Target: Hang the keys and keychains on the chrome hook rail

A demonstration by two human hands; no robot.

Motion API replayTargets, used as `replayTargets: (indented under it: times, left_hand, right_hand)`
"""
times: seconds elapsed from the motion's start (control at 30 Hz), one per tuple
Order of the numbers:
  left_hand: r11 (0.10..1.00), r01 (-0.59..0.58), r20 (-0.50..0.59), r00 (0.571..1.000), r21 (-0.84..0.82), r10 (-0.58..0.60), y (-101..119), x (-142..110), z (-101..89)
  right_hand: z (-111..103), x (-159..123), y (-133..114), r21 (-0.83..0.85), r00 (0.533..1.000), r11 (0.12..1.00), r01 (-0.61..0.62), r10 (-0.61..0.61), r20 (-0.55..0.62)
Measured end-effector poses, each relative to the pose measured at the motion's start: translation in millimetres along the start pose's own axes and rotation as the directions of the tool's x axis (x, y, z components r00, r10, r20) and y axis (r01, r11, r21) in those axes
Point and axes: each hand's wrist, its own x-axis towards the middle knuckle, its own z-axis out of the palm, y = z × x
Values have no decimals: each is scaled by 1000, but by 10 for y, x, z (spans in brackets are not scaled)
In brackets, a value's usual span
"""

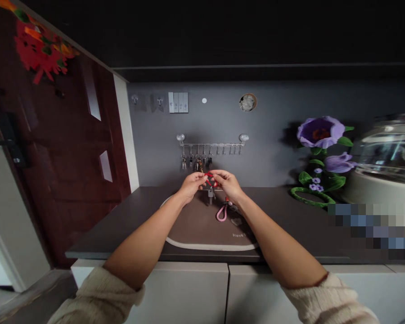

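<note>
My left hand (192, 185) and my right hand (227, 183) meet in front of the wall, both pinching a thin red cord (207, 174). Metal keys (210, 195) hang below the cord between my fingers. A brown mat (202, 229) with a pale rim lies under my hands on the dark counter. On it, beside my right wrist, rests a pink strap loop (222, 213) with a small red part and dark pieces partly hidden by my forearm. Just behind my hands, several bunches of keys (191, 160) hang from the left side of a clear hook rail (211, 145).
A purple artificial flower (320, 131) with a green ring base and a large glass-topped container (388, 157) stand at the right. A dark red door (84, 171) is at the left. Above hangs a dark cabinet (256, 36); small wall hooks (159, 101) sit on the grey wall.
</note>
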Motion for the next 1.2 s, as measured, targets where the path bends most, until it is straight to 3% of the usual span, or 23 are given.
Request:
replayTargets:
  times: [0.23,0.43,0.63,0.93,1.2]
  left_hand:
    - [998,-55,-65,996,18,56,-8,28,-7]
    - [998,-63,-94,994,-18,61,31,40,20]
    - [999,-53,-118,992,-11,52,19,64,12]
    - [996,-60,-132,989,60,67,-18,150,56]
    - [989,-13,-116,993,149,31,-144,151,50]
  right_hand:
    - [10,10,16,-133,996,989,69,-60,73]
    - [39,-9,-19,-75,986,994,83,-70,154]
    - [-8,93,-105,-157,989,979,128,-115,90]
    - [-92,359,-265,-270,975,938,216,-196,101]
    - [-322,720,-251,-372,959,896,243,-279,-44]
